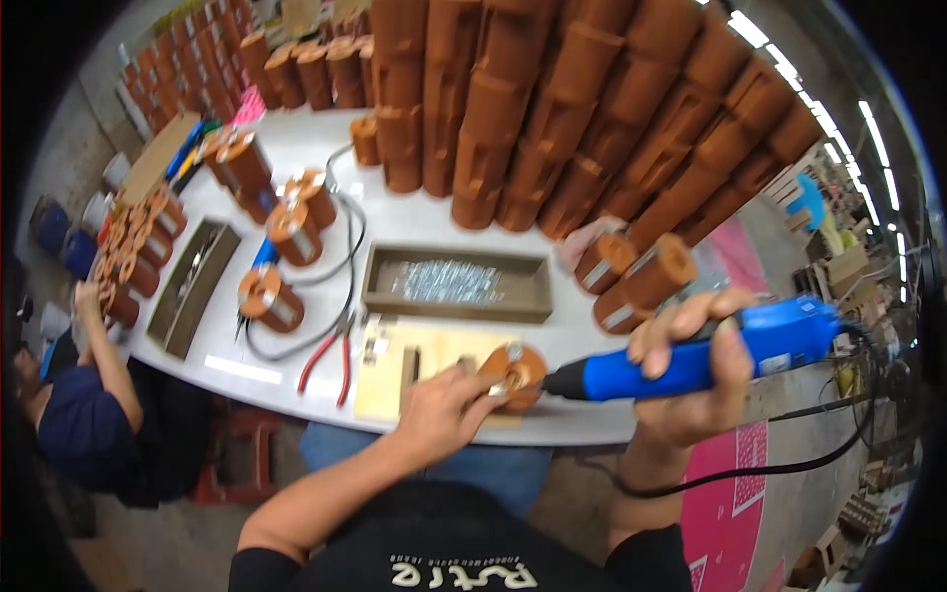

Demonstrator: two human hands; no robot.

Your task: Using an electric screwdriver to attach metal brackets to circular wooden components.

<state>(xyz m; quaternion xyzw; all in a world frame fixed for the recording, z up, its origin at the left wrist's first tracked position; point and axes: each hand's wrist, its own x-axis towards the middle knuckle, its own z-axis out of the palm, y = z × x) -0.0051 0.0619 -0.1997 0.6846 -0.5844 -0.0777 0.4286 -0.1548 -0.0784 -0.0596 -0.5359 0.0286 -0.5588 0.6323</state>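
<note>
My right hand point(730, 367) is wrapped round a blue electric screwdriver point(646, 371), held level with its dark tip pointing left. That tip meets a brown cylindrical part point(527, 365) with a hole in its top. From the left, my left hand point(444, 412) grips the part's near side with its fingers; whether they also hold a small screw is hidden. Beneath the part lies a pale wooden board point(380, 390) with a small upright wooden block point(409, 367). Just beyond the board, a long box point(533, 286) holds many silvery screws point(449, 281).
Tall stacks of brown cylinders point(493, 128) line the far side. Red-handled pliers point(343, 367) and a dark cable point(350, 266) lie left of the board, near several loose cylinders point(271, 299). A second narrow box point(192, 286) stands farther left. A co-worker point(84, 424) sits at the left edge.
</note>
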